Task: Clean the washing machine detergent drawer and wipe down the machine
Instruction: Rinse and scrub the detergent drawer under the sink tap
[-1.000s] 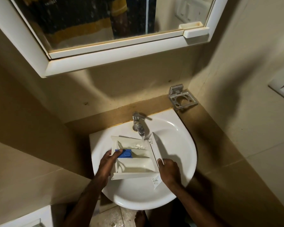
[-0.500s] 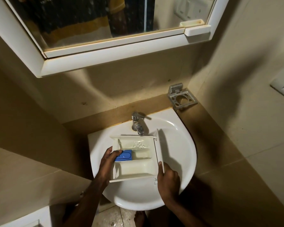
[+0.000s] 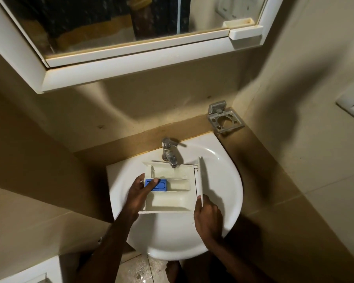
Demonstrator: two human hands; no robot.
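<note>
1. The detergent drawer [image 3: 170, 190] is held over the sink [image 3: 229, 180], far end under the tap [image 3: 170, 152], long axis running from the sink's back edge toward its front rim.
2. The left hand [image 3: 139, 193] grips the drawer's left wall, thumb pressing the blue insert [image 3: 156, 185].
3. The right hand [image 3: 207, 217] pinches the front panel [image 3: 199, 178] at the drawer's near right corner.
4. Count: one drawer, one blue insert, three compartments, one tap. No running water can be made out.
5. The left hand is nearer the insert, so it would likely lift it.

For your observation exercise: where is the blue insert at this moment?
In the head view, the blue insert sits in the left middle compartment of the detergent drawer, held over the sink below the tap, with the left hand thumb on it.
</note>
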